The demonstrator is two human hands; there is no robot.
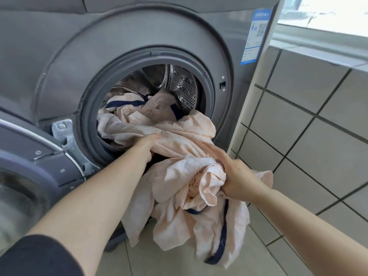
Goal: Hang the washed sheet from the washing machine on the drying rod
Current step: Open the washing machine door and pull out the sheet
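While the grey washing machine (123,46) is filling the far and left part of the view, a white tiled wall (318,126) is running along its right side under a pale window sill (318,42), and a light tiled floor (159,259) is showing at the near edge. The machine's round door (29,156) is standing swung open at the near left, hanging on a metal hinge (63,130). The task's thing, a peach sheet (179,176) with dark navy trim, is lying partly inside the perforated steel drum (183,84) and partly spilling out over the lower lip of the dark rubber gasket (93,116), its crumpled loose end hanging down in front of the machine toward the floor. The hands are both reaching in from the near side on bare forearms, a dark sleeve (35,257) showing at the near left corner. The left hand (148,143) is gripping a fold of the sheet right at the drum's mouth, its fingers sinking into the cloth. The right hand (237,176) is clutching a twisted bunch of the sheet nearer and further right, with one blurred finger stretching out along the fabric. A blue and white label (256,34) is sticking to the machine's far right front, and a small latch slot (222,84) is sitting just right of the gasket.
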